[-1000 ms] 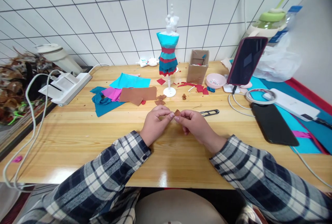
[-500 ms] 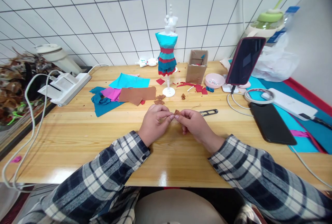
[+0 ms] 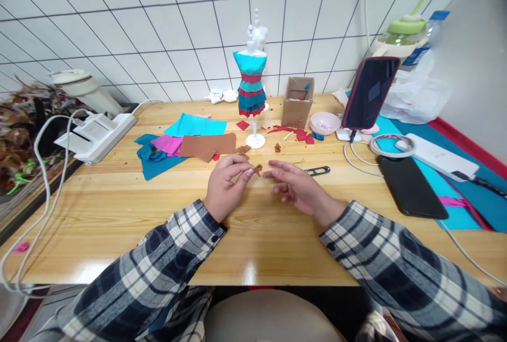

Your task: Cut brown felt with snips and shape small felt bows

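Between thumb and forefinger, my left hand (image 3: 227, 183) pinches a small folded brown paper piece (image 3: 258, 169). Just to the right of it, my right hand (image 3: 297, 186) has its fingers apart and holds nothing. Behind the hands stands a small white dress form (image 3: 252, 85) in a layered turquoise, red and blue paper dress. Brown paper scraps (image 3: 242, 150) lie beyond my left hand, and a small folded brown bit (image 3: 278, 147) sits to the right of the stand. Close to my right fingers are black thread snips (image 3: 320, 171), partly hidden by the hand.
Coloured paper sheets (image 3: 208, 146) lie at the left, with a white power strip (image 3: 99, 138) beyond. Toward the back right are a cardboard box (image 3: 297, 107), a pink bowl (image 3: 325, 124) and a propped phone (image 3: 370, 93). A black phone (image 3: 412, 186) and tape roll (image 3: 392, 145) lie further right.
My right hand has let go of the brown paper piece, opened its fingers and drawn slightly right. My left hand keeps hold of the piece. The view has shifted slightly.
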Motion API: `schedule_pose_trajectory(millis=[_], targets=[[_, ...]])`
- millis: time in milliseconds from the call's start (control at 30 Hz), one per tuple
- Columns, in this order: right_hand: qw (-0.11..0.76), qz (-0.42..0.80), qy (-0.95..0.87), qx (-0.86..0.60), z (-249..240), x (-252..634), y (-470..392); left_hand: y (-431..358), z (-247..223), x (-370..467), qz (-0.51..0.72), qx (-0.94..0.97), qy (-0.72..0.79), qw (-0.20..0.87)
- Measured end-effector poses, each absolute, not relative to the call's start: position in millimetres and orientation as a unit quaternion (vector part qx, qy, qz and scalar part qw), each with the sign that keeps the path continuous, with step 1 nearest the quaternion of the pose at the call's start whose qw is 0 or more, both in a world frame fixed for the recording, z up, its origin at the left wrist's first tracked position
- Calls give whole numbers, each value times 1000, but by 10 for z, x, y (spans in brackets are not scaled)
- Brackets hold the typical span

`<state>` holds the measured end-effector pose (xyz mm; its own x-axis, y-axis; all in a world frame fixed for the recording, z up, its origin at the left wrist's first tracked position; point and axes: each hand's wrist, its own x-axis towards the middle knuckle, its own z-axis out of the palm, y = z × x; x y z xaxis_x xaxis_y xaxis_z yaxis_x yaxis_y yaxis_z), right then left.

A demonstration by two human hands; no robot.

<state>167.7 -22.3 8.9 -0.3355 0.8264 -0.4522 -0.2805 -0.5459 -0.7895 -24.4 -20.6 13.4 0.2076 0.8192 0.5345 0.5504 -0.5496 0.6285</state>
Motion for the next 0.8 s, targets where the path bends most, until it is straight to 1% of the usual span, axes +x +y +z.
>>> schedule_pose_trajectory(millis=[67,133,233,300,400,467,533,667,733,800], targets=[[315,792,-308,-422,90,1706,-207,-234,152,-244,429,786,422,144],[285,806,-321,-407,72,1725,-197,-252,159,-247,410,809,398,138],[290,794,-329,-420,26,1742,-175,-241,152,-276,384,836,378,102],[305,773,-349,-433,-4,1755,-150,-215,145,-307,355,859,365,61],[311,715,-430,-455,-32,1777,-106,-175,149,-346,276,894,353,3],[298,674,-486,-470,-37,1798,-81,-159,158,-358,227,908,353,-13],[273,647,-525,-481,-36,1829,-62,-151,164,-366,202,917,343,-3],[226,637,-562,-476,-50,1905,-33,-151,158,-382,199,936,288,27],[214,628,-592,-457,-62,1930,-20,-160,158,-383,208,946,248,14],[207,582,-656,-434,-68,1936,-10,-178,170,-376,216,954,208,-13]])
